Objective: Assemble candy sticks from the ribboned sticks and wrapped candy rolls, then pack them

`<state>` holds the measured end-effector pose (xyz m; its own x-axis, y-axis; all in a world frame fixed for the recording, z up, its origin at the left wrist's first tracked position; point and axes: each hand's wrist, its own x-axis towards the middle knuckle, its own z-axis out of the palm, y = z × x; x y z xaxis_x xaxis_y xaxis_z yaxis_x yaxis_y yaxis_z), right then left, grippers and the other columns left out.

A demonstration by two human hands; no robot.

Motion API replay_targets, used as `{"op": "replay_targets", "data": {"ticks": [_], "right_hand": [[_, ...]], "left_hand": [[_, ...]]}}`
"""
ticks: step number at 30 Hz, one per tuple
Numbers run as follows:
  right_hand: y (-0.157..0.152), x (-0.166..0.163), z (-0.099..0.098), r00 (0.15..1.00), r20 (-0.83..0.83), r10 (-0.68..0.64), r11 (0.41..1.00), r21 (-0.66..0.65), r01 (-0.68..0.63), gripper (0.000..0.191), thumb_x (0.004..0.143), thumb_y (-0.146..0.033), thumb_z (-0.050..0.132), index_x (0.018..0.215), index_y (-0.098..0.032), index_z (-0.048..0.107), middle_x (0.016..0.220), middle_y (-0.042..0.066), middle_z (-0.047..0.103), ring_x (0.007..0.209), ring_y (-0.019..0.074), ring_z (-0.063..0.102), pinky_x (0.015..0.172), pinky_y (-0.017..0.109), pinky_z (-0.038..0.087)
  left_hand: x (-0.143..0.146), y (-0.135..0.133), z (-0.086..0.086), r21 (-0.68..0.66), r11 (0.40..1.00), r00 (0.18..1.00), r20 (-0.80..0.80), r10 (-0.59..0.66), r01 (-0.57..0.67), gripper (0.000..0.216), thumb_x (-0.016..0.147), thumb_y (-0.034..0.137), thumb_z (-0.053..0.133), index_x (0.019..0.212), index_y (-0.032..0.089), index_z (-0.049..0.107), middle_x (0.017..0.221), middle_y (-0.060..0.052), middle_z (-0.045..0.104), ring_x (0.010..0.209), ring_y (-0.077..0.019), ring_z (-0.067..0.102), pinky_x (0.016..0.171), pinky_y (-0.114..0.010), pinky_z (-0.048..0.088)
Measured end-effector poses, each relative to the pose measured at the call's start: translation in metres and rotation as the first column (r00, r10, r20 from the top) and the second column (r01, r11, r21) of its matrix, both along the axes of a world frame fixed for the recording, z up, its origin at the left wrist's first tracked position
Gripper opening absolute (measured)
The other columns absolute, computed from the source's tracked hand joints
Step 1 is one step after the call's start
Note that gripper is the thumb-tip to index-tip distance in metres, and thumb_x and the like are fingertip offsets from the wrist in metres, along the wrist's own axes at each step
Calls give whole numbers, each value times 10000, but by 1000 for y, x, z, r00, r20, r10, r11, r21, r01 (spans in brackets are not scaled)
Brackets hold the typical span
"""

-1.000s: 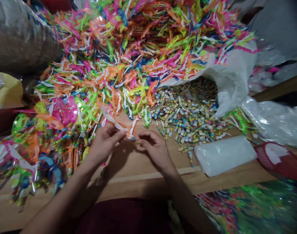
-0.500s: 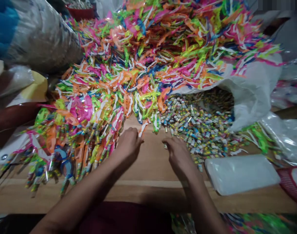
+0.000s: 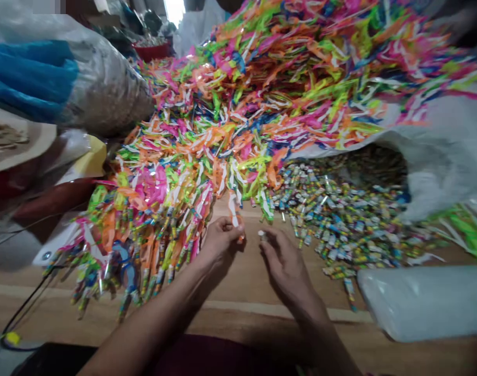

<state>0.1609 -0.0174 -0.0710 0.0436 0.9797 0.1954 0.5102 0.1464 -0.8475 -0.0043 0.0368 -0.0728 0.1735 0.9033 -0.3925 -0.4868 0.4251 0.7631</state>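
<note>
My left hand [image 3: 218, 241] is closed in a pinch on the lower end of an orange-and-white plastic strip [image 3: 233, 209] at the near edge of a big heap of neon plastic strips [image 3: 269, 89]. My right hand [image 3: 283, 261] sits just to the right, fingers pinched on a small white-tipped tube [image 3: 262, 235]. A spread of small printed tubes [image 3: 340, 214] lies right of that hand, spilling from a white sack [image 3: 438, 156]. Finished pieces with tubes on them [image 3: 144, 245] lie fanned out left of my left hand.
The wooden tabletop [image 3: 238, 292] runs under both forearms. A white plastic-wrapped packet [image 3: 426, 300] lies at the near right. A large clear bag with blue contents [image 3: 66, 78] rests at the far left, above a yellow item [image 3: 91, 159]. A black cable [image 3: 22, 313] trails at the near left.
One second ago both hands worked a strip together at the table's middle. They then separated and reached forward; now the left pinches a new strip from the heap and the right holds a tube.
</note>
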Motion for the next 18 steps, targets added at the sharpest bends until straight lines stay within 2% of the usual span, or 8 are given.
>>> {"op": "replay_targets", "data": {"ticks": [2,4,7,10,14,18], "right_hand": [[-1,-9,5,998,-59,33,999,0,-33,271,1046,-325,533,1282,-247,643,1212,100,716,1096,250,689,910,382,565],[-2,-15,6,994,-108,22,1000,-14,-24,229,1046,-335,551,1223,-256,673,1169,88,722,1079,242,692,912,377,572],[-5,-18,0,982,-183,-41,999,-39,35,180,1038,-368,586,1145,-267,691,1101,70,731,1027,238,703,898,384,580],[-6,-18,-6,966,-243,-94,995,-59,82,217,1018,-392,630,1193,-276,684,1119,68,738,1013,240,711,878,390,586],[-6,-19,-6,972,-212,-105,994,-33,100,179,1000,-362,656,1143,-278,724,1080,55,738,995,236,705,900,395,573],[-7,-23,-1,979,-183,-93,995,6,96,164,993,-327,647,1127,-278,726,1068,49,721,1009,233,690,910,386,560]], "left_hand": [[4,-2,5,-39,999,996,88,22,-18,456,606,344,964,825,185,597,580,24,610,490,-140,544,504,-297,481],[7,-4,11,-77,996,992,122,45,-36,473,587,298,982,828,180,593,621,22,642,505,-129,562,531,-303,517],[13,-6,16,-101,992,988,124,92,-80,503,562,274,995,837,182,584,671,34,658,549,-124,598,573,-303,548],[19,-8,16,-63,993,988,106,110,-104,504,587,312,985,849,192,572,690,45,652,564,-121,598,571,-289,538],[21,-9,19,14,994,993,-43,111,-111,493,589,406,957,802,186,571,593,43,609,504,-114,537,493,-243,454],[20,-9,27,60,983,959,-217,182,-173,474,566,433,920,752,190,557,541,31,592,468,-111,504,447,-229,390]]}}
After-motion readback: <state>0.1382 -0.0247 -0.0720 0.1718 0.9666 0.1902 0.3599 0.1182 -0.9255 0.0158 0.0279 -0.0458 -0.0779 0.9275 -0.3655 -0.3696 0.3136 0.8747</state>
